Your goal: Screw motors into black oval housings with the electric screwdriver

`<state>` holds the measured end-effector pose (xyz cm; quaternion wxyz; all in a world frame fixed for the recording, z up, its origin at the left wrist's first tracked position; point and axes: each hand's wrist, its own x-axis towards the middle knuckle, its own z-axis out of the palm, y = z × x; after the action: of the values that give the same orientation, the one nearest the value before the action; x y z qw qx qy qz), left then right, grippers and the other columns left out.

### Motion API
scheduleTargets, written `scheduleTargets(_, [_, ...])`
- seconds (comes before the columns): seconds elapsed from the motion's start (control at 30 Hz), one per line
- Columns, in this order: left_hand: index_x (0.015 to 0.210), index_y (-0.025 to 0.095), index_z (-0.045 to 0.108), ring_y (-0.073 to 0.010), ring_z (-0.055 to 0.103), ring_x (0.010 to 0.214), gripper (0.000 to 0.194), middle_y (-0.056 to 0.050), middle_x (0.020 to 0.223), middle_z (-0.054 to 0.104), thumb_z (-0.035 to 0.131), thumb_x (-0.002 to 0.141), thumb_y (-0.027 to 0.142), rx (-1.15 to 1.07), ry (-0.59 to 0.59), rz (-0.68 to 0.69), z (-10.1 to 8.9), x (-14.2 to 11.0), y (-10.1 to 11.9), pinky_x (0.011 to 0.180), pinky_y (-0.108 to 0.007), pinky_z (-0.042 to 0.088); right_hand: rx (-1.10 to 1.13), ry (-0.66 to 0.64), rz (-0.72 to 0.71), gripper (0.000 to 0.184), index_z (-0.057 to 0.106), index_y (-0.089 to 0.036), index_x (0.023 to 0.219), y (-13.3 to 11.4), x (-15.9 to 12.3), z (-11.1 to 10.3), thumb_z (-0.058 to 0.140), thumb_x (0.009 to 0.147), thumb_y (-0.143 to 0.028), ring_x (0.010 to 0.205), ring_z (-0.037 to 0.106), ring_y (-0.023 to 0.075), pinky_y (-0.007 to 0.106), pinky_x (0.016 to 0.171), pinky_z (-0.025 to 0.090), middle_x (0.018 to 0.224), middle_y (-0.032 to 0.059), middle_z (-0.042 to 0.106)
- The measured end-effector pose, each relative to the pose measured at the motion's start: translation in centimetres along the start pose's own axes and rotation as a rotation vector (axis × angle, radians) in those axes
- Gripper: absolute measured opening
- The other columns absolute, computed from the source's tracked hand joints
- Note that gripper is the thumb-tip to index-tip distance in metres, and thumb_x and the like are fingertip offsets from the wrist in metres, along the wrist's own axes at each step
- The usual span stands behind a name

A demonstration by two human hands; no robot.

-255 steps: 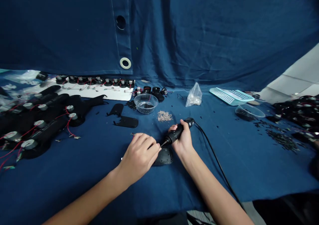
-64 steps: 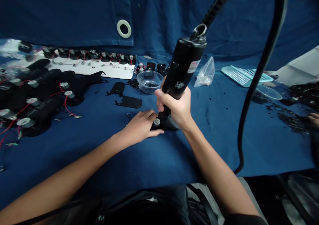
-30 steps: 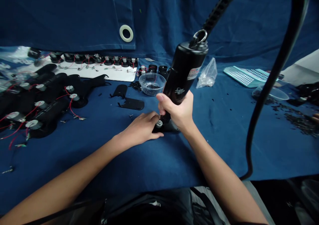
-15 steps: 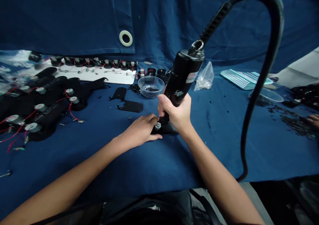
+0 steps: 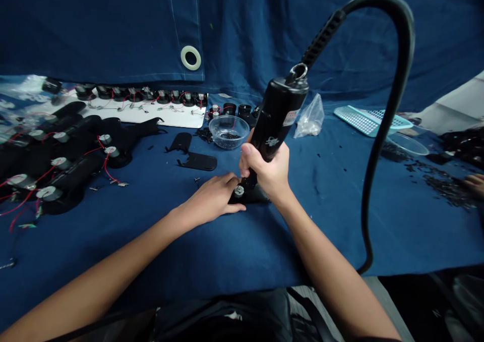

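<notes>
My right hand (image 5: pixel 266 168) is wrapped round a black corded electric screwdriver (image 5: pixel 279 115), which leans with its lower end down at a black plastic housing (image 5: pixel 257 195). A silver motor (image 5: pixel 239 191) shows in that housing beside the tool's tip. The tip itself is hidden by my fingers. My left hand (image 5: pixel 215 195) grips the housing's left end, thumb on the near side and fingers on the far side, holding it against the blue cloth. Two flat black covers (image 5: pixel 197 161) lie just beyond my left hand.
Several black housings with motors and red wires (image 5: pixel 56 175) spread on the left. A white board (image 5: pixel 151 113) bears more motor units. Behind my hands stand a clear bowl of screws (image 5: pixel 229 132) and a plastic bag (image 5: pixel 310 117). Turquoise baskets (image 5: pixel 359 120) and another person's hand (image 5: pixel 474 183) are at right.
The screwdriver's cable has swung slightly left and its loop has dropped a little. Both hands, the screwdriver and the housing stay practically in place.
</notes>
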<state>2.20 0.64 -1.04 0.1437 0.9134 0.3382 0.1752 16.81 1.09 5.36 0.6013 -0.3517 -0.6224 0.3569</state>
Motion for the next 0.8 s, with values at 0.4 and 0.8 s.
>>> scheduleTargets(0.4, [0.132,0.016,0.041,-0.0331,0.053,0.118,0.065,-0.016,0.131,0.052,0.069,0.080,0.042,-0.097,-0.018,-0.021,-0.05,0.12,-0.04,0.096,-0.046,0.047,0.056,-0.016,-0.013,0.033,0.046,-0.023,0.078,-0.52,0.04,0.10,0.069,0.078,-0.047,0.038,0.045,0.0102,0.028,0.042,0.041,0.046,-0.0077,0.049])
scheduleTargets(0.8, [0.134,0.018,0.040,-0.0341,0.051,0.122,0.065,-0.015,0.135,0.049,0.070,0.080,0.040,-0.137,-0.021,-0.031,-0.17,0.17,0.02,0.098,-0.045,0.046,0.146,-0.079,-0.003,0.032,0.047,-0.022,0.076,0.02,0.30,-0.23,0.070,0.078,-0.044,0.036,0.044,0.0093,0.026,0.040,0.042,0.047,-0.0076,0.049])
